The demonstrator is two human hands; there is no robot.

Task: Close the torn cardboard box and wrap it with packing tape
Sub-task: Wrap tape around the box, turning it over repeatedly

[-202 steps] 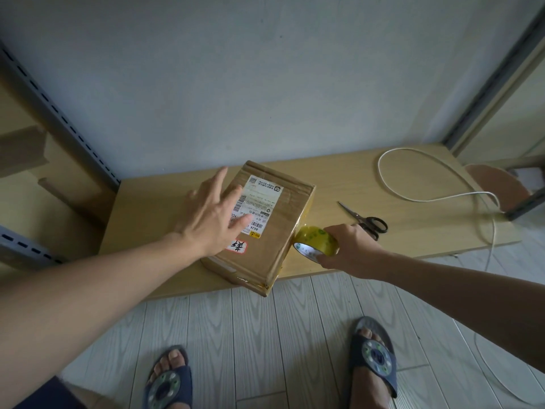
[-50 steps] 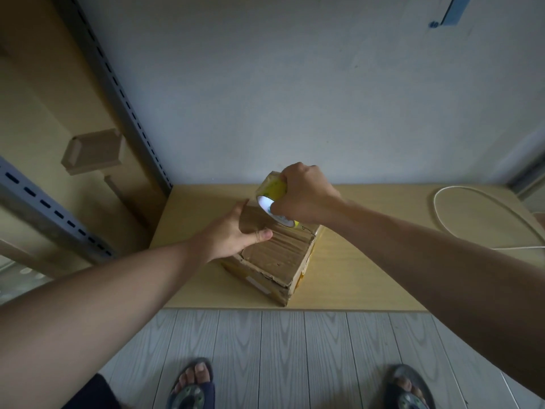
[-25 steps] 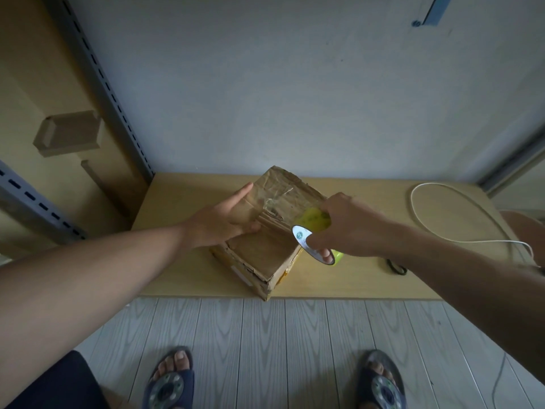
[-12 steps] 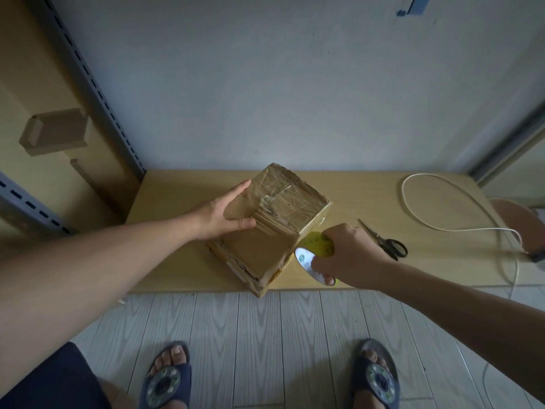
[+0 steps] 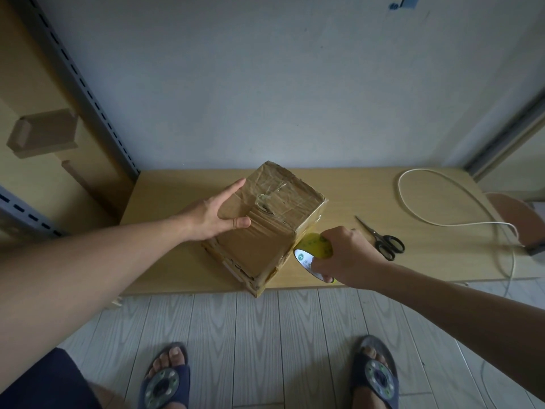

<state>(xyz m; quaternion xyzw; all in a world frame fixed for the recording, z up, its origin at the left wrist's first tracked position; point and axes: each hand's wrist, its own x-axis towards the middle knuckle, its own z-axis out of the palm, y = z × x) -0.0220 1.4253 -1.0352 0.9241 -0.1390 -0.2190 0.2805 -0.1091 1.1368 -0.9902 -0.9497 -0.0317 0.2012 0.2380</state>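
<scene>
The cardboard box [image 5: 265, 228] sits on the desk [image 5: 165, 202] between the two hands, tilted with one corner hanging just over the near desk edge, about where it was half a second ago. The left hand [image 5: 216, 212] lies spread wide on the box's upper left face, thumb along the crease, fingers reaching up the far side, much as before. The right hand [image 5: 343, 253] is closed around the yellow tape roll [image 5: 312, 252], holding it against the box's lower right edge; two seconds ago this roll was up on top of the box, and it has since come down the right side. Old clear tape crinkles across the top face. Beyond the right hand lie scissors [image 5: 383, 240], and farther right a white cable [image 5: 436, 202] loops over the desk.
</scene>
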